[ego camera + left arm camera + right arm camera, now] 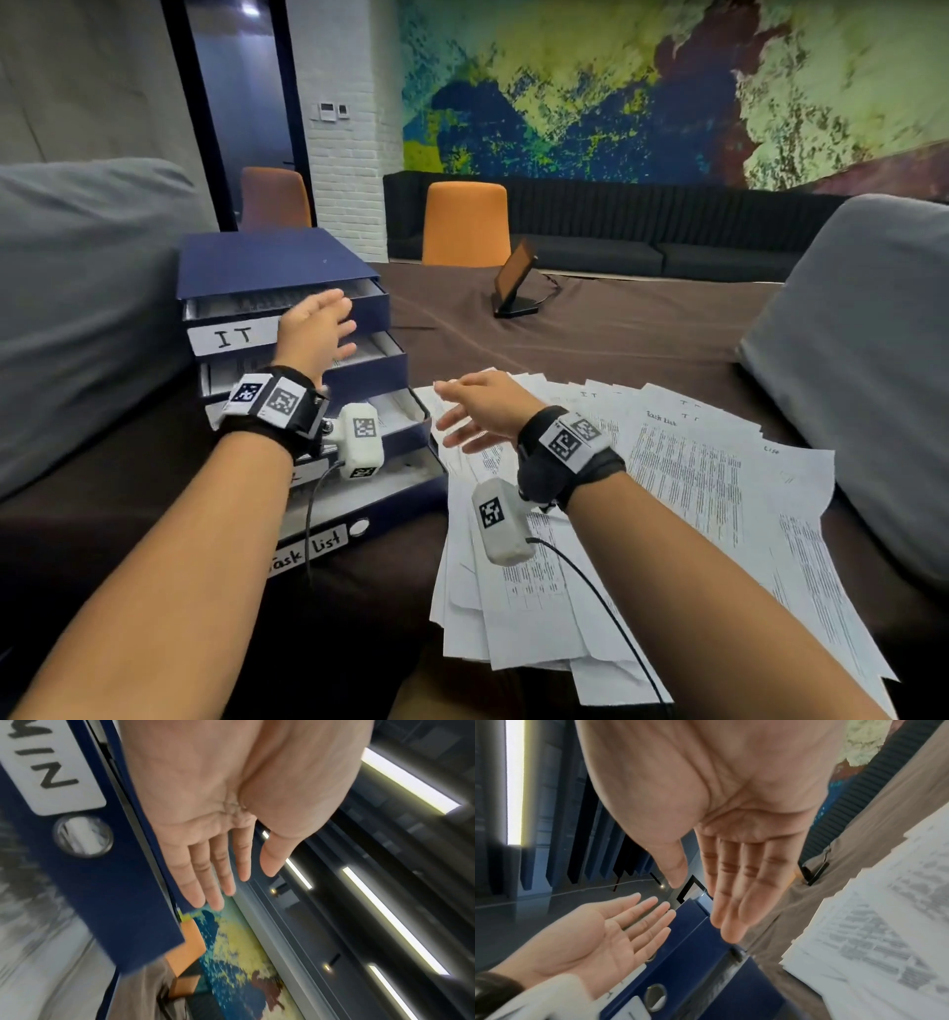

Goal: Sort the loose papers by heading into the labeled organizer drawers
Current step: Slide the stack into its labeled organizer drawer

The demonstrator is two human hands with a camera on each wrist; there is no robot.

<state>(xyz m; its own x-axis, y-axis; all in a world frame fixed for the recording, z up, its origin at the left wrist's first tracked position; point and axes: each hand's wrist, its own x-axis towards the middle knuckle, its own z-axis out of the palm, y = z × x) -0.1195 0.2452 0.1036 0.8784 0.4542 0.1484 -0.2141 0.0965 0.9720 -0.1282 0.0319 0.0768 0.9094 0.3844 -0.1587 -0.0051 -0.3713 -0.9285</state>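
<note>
Head view shows both hands empty and flat-fingered: the left hand (314,329) hovers in front of the organizer's (267,262) upper drawers, the right hand (480,406) hangs over the near-left corner of the loose papers (683,488). Neither grasps anything.

The papers lie fanned across the counter (590,329) from about 3 o'clock to 5 o'clock of the right hand, just beside the organizer, which stands at 9 o'clock of the fan with its drawers pulled out in steps. Labels read "IT" (233,337) and "Task List" (308,550); the left wrist view shows a label ending in "MIN" (49,766).

These sheets are probably light, limp and slick on one another, so a single one should be pinched at a free corner or edge and peeled off; a flat drag would likely carry its neighbours along. Headings sit at the top edges, some too small to read.

A dark brown cloth, slightly creased, covers the counter. At 12 o'clock stands a small tilted screen (516,277), beyond it an orange chair (466,221), a dark bench sofa (667,226) and a painted wall (667,87). Grey cushions (77,288) flank both sides.
</note>
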